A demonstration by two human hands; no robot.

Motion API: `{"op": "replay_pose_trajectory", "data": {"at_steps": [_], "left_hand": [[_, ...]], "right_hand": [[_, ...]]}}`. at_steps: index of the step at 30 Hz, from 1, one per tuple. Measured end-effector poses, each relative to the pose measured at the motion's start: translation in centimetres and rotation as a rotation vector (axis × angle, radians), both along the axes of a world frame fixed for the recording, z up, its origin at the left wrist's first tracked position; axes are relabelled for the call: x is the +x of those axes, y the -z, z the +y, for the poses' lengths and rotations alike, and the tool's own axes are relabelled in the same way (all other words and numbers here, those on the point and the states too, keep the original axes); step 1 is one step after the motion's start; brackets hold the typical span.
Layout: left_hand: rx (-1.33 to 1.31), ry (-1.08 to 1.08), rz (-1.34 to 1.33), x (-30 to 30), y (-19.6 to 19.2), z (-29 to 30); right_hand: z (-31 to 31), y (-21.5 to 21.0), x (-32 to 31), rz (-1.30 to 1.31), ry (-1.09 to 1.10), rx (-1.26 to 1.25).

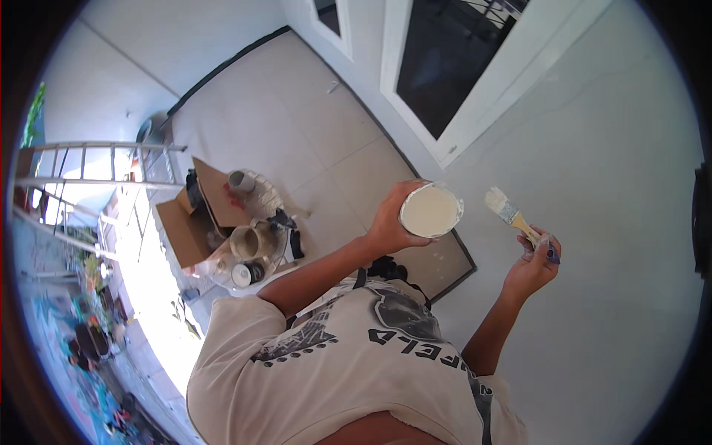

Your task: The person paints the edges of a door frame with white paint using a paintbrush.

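We hold a small round white tub of cream-coloured paint in our left hand, the fingers wrapped around its side from the left, its open top facing up toward us and close to level. Our right hand is closed around the wooden handle of a flat paintbrush with pale, paint-laden bristles; the brush lies just to the right of the tub, apart from it, bristles pointing up and to the left toward the tub's rim. Beyond the tub on that same side rises the light grey wall, very near the brush, with the white-framed dark window above the tub.

As we judge it, the step is loading the brush and carrying it to the wall. To do it well, we should keep the tub level, since it looks full nearly to the brim, dip only the bristle tips, and wipe one face on the rim so nothing drips onto the pale tiled floor below the tub. We should keep the brush low by the tub while it travels.

Well to the left of the tub, on the floor, stand paint pots and buckets on flattened brown cardboard; farther left, a metal ladder.
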State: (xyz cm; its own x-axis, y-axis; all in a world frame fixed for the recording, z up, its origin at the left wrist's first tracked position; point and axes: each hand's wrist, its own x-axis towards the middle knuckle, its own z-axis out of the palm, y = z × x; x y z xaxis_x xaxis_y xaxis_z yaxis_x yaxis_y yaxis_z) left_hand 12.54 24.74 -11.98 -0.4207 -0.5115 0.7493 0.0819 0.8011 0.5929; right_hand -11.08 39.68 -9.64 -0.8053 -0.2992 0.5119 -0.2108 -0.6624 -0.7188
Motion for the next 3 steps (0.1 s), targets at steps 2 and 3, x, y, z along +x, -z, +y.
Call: {"op": "replay_pose_trajectory", "data": {"at_steps": [2, 3], "left_hand": [[0.103, -0.149, 0.002, 1.1, 1.4, -0.3], [0.138, -0.210, 0.005, 2.1, 1.8, -1.0]], "right_hand": [[-3.1, 1.0, -0.7, 0.013, -0.120, 0.025], [-4.9, 0.7, -0.5, 0.010, -0.177, 0.031]]}}
